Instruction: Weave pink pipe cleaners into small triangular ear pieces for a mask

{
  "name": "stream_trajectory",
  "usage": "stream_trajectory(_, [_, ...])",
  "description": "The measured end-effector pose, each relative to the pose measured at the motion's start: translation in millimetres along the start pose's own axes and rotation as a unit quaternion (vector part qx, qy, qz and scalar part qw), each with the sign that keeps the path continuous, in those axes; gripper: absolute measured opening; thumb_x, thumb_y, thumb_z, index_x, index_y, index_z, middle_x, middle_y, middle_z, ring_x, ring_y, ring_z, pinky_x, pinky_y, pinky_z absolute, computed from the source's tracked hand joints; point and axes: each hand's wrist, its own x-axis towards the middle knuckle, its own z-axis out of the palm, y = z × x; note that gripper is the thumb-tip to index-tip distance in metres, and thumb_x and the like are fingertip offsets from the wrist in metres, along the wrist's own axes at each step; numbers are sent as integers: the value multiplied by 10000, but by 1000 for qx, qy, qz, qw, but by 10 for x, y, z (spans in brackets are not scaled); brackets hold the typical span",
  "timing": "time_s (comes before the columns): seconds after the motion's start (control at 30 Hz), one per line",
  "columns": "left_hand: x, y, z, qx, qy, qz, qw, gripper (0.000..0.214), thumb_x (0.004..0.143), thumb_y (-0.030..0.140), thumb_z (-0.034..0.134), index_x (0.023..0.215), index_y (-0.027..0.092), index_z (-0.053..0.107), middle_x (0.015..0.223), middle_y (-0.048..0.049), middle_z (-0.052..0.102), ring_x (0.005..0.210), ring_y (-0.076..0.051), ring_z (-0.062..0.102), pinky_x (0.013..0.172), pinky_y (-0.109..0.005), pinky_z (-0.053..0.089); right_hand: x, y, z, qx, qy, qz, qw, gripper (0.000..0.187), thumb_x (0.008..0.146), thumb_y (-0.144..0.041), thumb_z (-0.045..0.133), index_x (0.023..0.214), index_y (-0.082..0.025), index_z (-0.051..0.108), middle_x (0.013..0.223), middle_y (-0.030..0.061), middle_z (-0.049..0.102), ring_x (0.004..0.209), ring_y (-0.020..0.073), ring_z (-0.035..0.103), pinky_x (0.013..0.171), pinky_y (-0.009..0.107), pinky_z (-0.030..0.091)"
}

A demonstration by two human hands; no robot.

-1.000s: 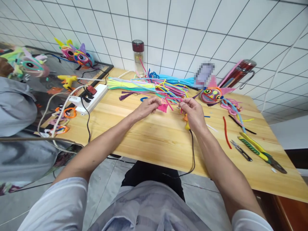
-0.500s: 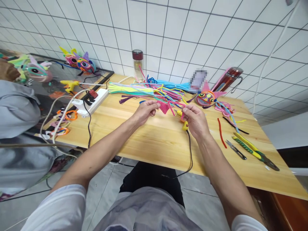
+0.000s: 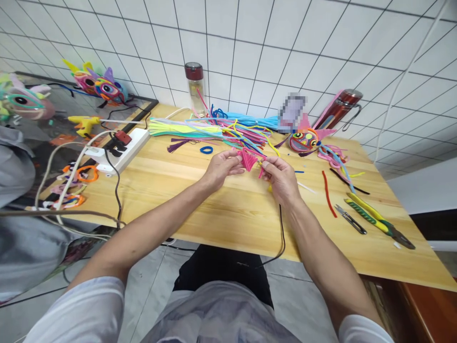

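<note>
Above the table [image 3: 214, 209], left hand [image 3: 221, 167] and right hand [image 3: 280, 175] pinch a pink pipe-cleaner piece [image 3: 248, 158].

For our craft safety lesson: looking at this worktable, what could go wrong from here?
1. A black cord runs under the right hand and off the table edge; a knee could snag it.
2. The cutters and snips lie near the right elbow and might get knocked off.
3. The pink piece may have wire ends that could prick the fingers.

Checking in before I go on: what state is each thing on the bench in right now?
left hand: pinching the pink pipe-cleaner piece
right hand: pinching its other side
pink pipe-cleaner piece: folded, held above the table
glass bottle: upright, capped
pliers: lying flat
power strip: plugs inserted
</note>
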Motion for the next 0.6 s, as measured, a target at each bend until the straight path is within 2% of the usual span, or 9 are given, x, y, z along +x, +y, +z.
stream_trajectory(0.1, [9, -95, -29, 2, -16, -4, 1000, 354, 799, 253, 863, 1120, 142, 761, 982, -66, 838, 841, -153, 815, 784, -245, 646, -16, 59, -18, -45, 8, -29, 999, 221, 705, -381, 842, 834, -229, 748, 621, -51, 632, 546, 104, 501, 546, 256, 419])
stream_trajectory(0.27, [-4, -223, -63, -2, -9, -5, 1000, 432, 793, 268, 865, 1191, 132, 765, 979, -80, 844, 859, -179, 815, 806, -284, 657, -42, 135, -38, -101, 20, -43, 994, 208, 751, -379, 799, 879, -224, 747, 624, -55, 620, 547, 110, 496, 545, 260, 408])
stream_trajectory(0.43, [-52, -256, -66, -6, -2, -14, 1000, 360, 794, 256, 861, 1125, 147, 773, 955, -66, 834, 868, -182, 801, 797, -293, 654, -76, 203, -1, -153, -3, -68, 986, 304, 824, -358, 758, 1106, -246, 762, 707, -55, 631, 576, 122, 535, 581, 281, 452])
stream_trajectory(0.6, [-78, -243, -61, -25, 22, -25, 999, 300, 813, 232, 844, 1084, 151, 747, 959, -67, 825, 846, -183, 796, 802, -319, 664, -105, 275, 38, -184, 12, -90, 979, 245, 878, -371, 724, 1084, -248, 773, 701, -48, 640, 552, 128, 560, 568, 286, 472])
